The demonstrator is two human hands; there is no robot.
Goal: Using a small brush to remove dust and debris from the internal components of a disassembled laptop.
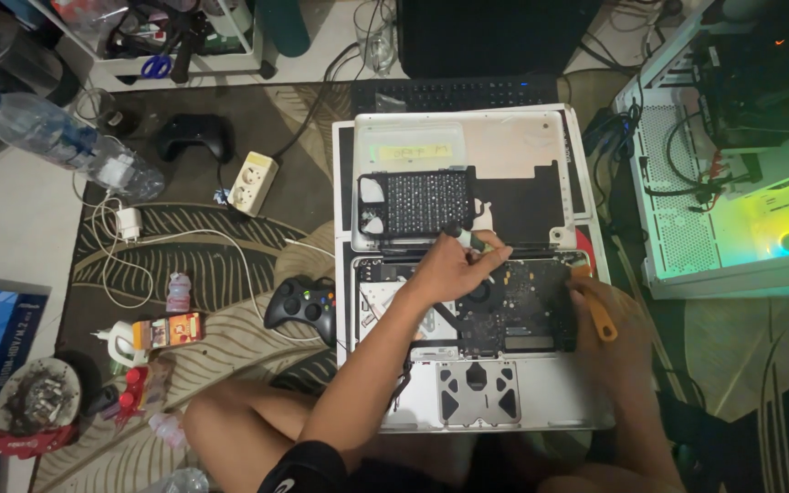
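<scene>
An opened silver laptop (522, 393) lies on the floor mat in front of me, its dark logic board (527, 306) and fan exposed. My left hand (454, 267) reaches across the board and grips a small white bottle with a dark cap (461, 237) near the hinge. My right hand (609, 319) rests on the board's right edge, holding an orange-handled tool (601, 319). Beyond the hinge lies a second silver panel (468, 151) with a black keyboard backing (422, 203) showing.
A black game controller (303, 309) lies left of the laptop, with a white power strip (254, 181), cables, a plastic water bottle (66, 141) and small bottles further left. A lit white computer case (732, 192) stands on the right. A black keyboard (454, 93) sits behind.
</scene>
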